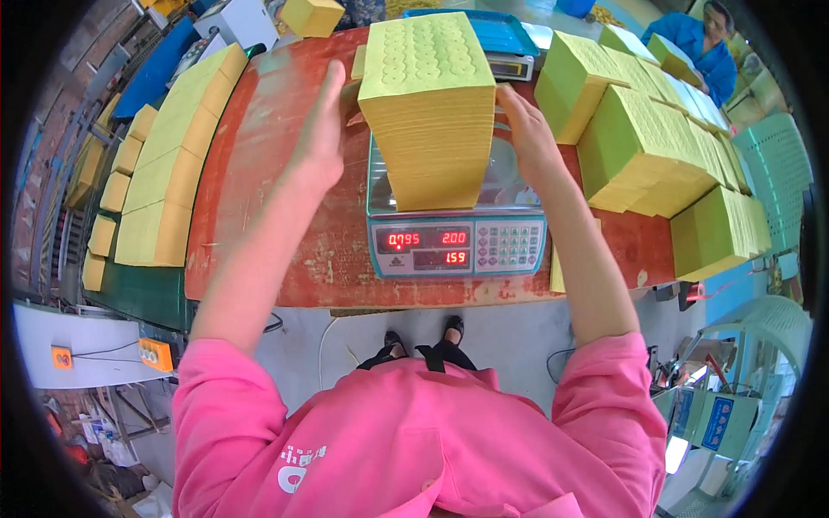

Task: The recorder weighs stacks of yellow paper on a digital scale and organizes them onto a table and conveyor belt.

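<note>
A tall stack of yellow embossed paper sheets stands upright on the pan of a digital scale with lit red digits. On its left side is my left hand, thumb stretched upward and fingers reaching toward the upper part of the stack. My right hand is on the opposite side, fingers extended, with its tips at the stack's upper right edge. Neither hand is wrapped around the paper. The stack hides part of the fingers, so how firmly they touch it is unclear.
The scale sits on a worn red table. A row of yellow paper stacks lies along the left; more paper stacks crowd the right. Behind is a second blue scale. A person in blue is at the far right.
</note>
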